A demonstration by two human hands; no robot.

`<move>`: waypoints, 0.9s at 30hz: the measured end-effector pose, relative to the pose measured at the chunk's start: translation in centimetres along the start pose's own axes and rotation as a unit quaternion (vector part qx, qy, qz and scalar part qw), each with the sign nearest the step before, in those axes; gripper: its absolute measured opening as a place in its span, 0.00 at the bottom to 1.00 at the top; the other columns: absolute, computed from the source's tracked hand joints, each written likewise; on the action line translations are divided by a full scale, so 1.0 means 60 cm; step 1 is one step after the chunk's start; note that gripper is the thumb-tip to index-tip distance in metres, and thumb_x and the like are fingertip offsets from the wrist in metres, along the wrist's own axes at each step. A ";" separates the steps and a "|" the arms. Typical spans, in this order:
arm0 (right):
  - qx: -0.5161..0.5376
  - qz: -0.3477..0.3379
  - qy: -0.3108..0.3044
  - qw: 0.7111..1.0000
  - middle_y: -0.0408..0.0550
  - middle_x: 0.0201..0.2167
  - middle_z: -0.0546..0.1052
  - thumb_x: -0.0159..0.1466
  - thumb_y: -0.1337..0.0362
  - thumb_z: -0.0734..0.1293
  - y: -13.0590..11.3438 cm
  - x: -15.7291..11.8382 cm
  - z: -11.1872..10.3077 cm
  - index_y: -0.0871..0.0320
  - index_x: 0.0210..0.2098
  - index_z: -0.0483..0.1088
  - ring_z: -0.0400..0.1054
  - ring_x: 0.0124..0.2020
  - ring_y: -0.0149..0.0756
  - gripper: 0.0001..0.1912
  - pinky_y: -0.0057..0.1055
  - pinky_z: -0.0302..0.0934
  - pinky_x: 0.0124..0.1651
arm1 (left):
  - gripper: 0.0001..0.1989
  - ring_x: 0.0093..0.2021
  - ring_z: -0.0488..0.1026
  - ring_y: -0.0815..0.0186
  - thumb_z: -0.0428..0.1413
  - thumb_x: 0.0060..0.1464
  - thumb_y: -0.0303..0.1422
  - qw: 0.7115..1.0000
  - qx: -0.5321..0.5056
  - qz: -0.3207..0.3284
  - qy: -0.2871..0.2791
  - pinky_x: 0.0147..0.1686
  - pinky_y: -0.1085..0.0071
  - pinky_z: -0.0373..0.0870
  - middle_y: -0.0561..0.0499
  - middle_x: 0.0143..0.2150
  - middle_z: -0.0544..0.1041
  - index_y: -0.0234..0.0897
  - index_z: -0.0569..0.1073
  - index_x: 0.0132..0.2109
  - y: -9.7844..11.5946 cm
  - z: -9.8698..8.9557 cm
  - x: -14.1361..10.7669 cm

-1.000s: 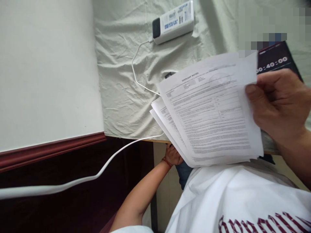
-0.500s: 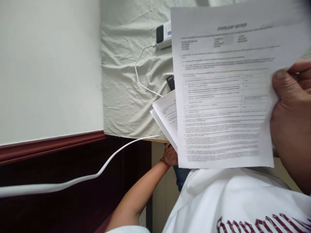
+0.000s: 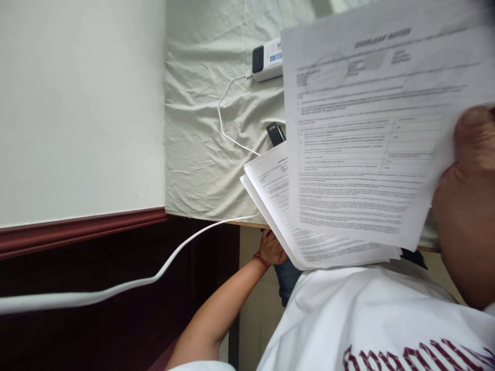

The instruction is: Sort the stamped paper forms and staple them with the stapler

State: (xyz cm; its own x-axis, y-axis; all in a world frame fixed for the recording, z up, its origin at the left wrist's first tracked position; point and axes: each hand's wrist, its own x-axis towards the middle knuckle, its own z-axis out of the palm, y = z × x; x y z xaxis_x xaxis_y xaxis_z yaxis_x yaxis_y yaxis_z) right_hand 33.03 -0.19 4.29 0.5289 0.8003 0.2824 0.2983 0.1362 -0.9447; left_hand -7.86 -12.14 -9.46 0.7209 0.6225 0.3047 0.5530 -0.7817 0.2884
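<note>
My right hand [image 3: 469, 170] is closed on the right side of a printed sheet of paper [image 3: 348, 154], thumb on top. This sheet is raised close to the camera and tilted; its heading reads OVERLEAF NOTES, with a table beneath. Faint round stamp shapes show through near its top. Behind and below it, a stack of printed papers [image 3: 270, 178] lies slanted at the table edge. My left hand [image 3: 273, 248] is at that edge, just under the stack's lower left side. Its fingers are curled, and the papers hide what they grip, if anything.
A wrinkled light green cloth covers the table [image 3: 201, 129]. On it are a white device with a black end [image 3: 266, 61], its white cable [image 3: 220, 116] and a small black object [image 3: 275, 134]. A thicker white cord [image 3: 154, 278] runs across the lower left. A wall [image 3: 81, 113] stands left.
My right hand has moved right and tilted the sheet, lifting its lower edge. More of the stack beneath now shows. My left hand has stayed nearly still.
</note>
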 end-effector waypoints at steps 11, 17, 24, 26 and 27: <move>-0.066 -0.030 -0.065 0.995 0.41 0.23 0.73 0.63 0.64 0.73 -0.015 -0.029 0.035 0.54 0.39 0.76 0.61 0.20 0.30 0.05 0.30 0.51 0.22 | 0.05 0.36 0.73 0.56 0.58 0.46 0.33 1.000 0.002 -0.017 -0.009 0.47 0.54 0.63 0.49 0.29 0.77 0.43 0.77 0.34 0.004 -0.004 0.005; -0.169 -0.047 -0.261 0.949 0.42 0.27 0.78 0.66 0.62 0.71 -0.023 -0.047 0.036 0.53 0.39 0.74 0.65 0.22 0.32 0.04 0.32 0.59 0.27 | 0.03 0.32 0.69 0.58 0.59 0.43 0.32 1.000 0.005 -0.012 -0.023 0.45 0.54 0.61 0.50 0.25 0.73 0.42 0.73 0.28 0.003 -0.003 0.001; -0.185 -0.006 -0.296 0.937 0.41 0.24 0.74 0.64 0.57 0.71 -0.009 -0.040 0.037 0.50 0.31 0.70 0.66 0.24 0.36 0.08 0.35 0.58 0.28 | 0.04 0.31 0.69 0.58 0.59 0.41 0.32 0.999 0.011 -0.018 -0.040 0.44 0.54 0.61 0.50 0.23 0.71 0.41 0.70 0.27 0.003 0.000 -0.004; -0.192 -0.037 -0.273 0.942 0.44 0.28 0.75 0.65 0.58 0.70 -0.009 -0.038 0.038 0.50 0.30 0.68 0.68 0.28 0.39 0.09 0.37 0.61 0.31 | 0.03 0.31 0.70 0.57 0.59 0.41 0.32 0.999 0.008 -0.018 -0.046 0.44 0.54 0.61 0.50 0.24 0.72 0.42 0.71 0.28 0.002 -0.001 -0.003; -0.195 -0.054 -0.260 0.944 0.46 0.32 0.76 0.65 0.58 0.70 -0.009 -0.038 0.039 0.50 0.30 0.68 0.70 0.32 0.41 0.09 0.39 0.63 0.33 | 0.03 0.31 0.70 0.57 0.59 0.41 0.32 0.999 0.006 -0.018 -0.048 0.44 0.54 0.61 0.50 0.25 0.73 0.42 0.72 0.28 0.002 -0.001 -0.002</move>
State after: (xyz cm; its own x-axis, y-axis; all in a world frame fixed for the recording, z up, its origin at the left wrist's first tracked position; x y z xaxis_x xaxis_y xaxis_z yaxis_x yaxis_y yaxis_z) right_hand 29.78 -0.73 3.78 0.0470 0.9864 0.1573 0.6522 0.0889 -0.7528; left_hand -7.93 -12.33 -9.39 0.7374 0.6435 0.2051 0.5837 -0.7600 0.2860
